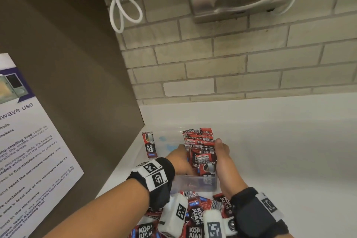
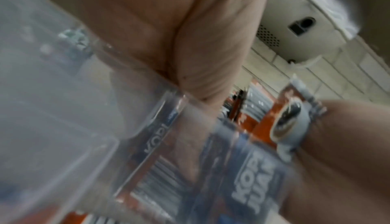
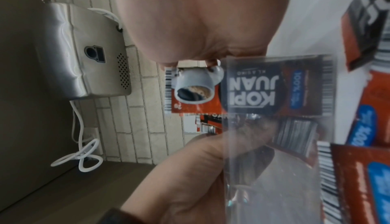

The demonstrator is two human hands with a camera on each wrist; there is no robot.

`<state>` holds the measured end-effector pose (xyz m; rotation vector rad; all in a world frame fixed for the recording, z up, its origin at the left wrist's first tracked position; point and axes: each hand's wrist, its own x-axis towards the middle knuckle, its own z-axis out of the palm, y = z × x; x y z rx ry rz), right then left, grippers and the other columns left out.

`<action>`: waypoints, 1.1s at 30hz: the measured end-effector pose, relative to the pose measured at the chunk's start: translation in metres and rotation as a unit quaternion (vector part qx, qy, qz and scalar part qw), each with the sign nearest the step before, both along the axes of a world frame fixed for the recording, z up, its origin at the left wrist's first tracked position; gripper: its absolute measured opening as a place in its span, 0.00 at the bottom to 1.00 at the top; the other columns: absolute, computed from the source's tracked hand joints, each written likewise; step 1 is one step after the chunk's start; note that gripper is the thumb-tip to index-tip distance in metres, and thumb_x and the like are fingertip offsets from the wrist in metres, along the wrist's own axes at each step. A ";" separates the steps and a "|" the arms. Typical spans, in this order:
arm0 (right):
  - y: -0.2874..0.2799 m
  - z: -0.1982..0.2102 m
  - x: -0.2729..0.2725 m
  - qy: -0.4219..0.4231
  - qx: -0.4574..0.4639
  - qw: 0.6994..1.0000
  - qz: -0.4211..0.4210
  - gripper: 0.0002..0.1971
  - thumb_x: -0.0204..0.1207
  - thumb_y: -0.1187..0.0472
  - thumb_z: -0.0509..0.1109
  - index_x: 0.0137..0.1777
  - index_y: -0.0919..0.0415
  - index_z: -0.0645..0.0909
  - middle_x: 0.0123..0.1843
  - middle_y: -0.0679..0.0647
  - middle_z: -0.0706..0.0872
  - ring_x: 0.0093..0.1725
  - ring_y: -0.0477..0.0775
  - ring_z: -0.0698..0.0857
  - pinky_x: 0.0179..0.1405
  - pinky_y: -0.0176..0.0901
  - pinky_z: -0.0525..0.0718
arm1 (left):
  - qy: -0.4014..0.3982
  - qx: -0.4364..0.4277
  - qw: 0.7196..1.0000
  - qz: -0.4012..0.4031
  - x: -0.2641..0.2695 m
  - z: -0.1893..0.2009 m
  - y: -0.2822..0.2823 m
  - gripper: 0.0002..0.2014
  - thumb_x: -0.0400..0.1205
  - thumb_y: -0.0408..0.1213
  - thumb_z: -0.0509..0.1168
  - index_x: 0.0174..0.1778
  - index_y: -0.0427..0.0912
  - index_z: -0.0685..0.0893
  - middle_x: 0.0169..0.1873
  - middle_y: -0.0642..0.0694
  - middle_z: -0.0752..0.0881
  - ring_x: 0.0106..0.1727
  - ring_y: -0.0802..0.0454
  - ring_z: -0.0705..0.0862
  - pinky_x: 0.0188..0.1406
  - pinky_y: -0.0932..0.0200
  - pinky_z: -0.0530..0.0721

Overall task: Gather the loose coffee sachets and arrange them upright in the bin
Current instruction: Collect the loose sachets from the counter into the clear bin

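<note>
Sandwiching glossy red sachets point(image 1: 201, 147) in clear plastic bin point(image 1: 190, 183): left hand point(image 1: 181, 160), right hand point(image 1: 222, 153); finger curl unclear.

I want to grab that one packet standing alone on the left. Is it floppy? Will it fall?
The lone sachet looks thin and flat, so probably light and bendy. Standing on its narrow end, it would likely topple at a nudge.

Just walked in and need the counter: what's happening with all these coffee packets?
A person is packing sachets upright into a clear bin on the counter. The left hand and right hand flank the standing row inside it; their fingers are mostly hidden. Loose sachets lie piled on the bin's near side, and one sachet stands apart by the side panel.
</note>
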<state>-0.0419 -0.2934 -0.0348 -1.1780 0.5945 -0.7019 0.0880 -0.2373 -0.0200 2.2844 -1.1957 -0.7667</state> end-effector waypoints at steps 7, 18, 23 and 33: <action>-0.001 -0.003 0.003 -0.009 -0.005 1.000 -0.008 0.25 0.78 0.38 0.51 0.63 0.57 0.67 0.54 0.56 0.85 0.53 0.53 0.87 0.56 0.53 0.85 | -0.046 -0.020 0.998 0.044 0.004 -0.007 -0.004 0.31 0.63 0.32 0.75 0.63 0.40 0.76 0.53 0.44 0.86 0.55 0.46 0.84 0.55 0.53 0.84; 0.001 -0.001 0.002 -0.004 -0.008 1.000 -0.011 0.21 0.84 0.43 0.50 0.66 0.59 0.66 0.57 0.58 0.84 0.55 0.55 0.86 0.55 0.53 0.85 | 0.030 -0.031 0.991 0.130 -0.007 -0.008 -0.005 0.26 0.77 0.24 0.64 0.70 0.31 0.63 0.55 0.37 0.78 0.55 0.41 0.81 0.60 0.47 0.83; 0.000 0.001 0.000 -0.001 -0.006 1.000 -0.014 0.21 0.83 0.43 0.50 0.64 0.59 0.66 0.57 0.58 0.84 0.54 0.54 0.87 0.48 0.47 0.85 | 0.057 0.024 0.994 0.088 -0.010 0.007 -0.003 0.20 0.75 0.20 0.63 0.64 0.26 0.72 0.58 0.36 0.82 0.62 0.42 0.80 0.63 0.50 0.81; 0.002 0.003 0.000 0.005 -0.006 1.000 -0.017 0.22 0.83 0.44 0.50 0.65 0.61 0.66 0.54 0.57 0.84 0.53 0.55 0.87 0.50 0.50 0.86 | 0.183 0.007 0.979 0.087 -0.003 0.007 -0.002 0.28 0.61 0.13 0.53 0.58 0.26 0.82 0.57 0.30 0.85 0.61 0.34 0.82 0.64 0.38 0.80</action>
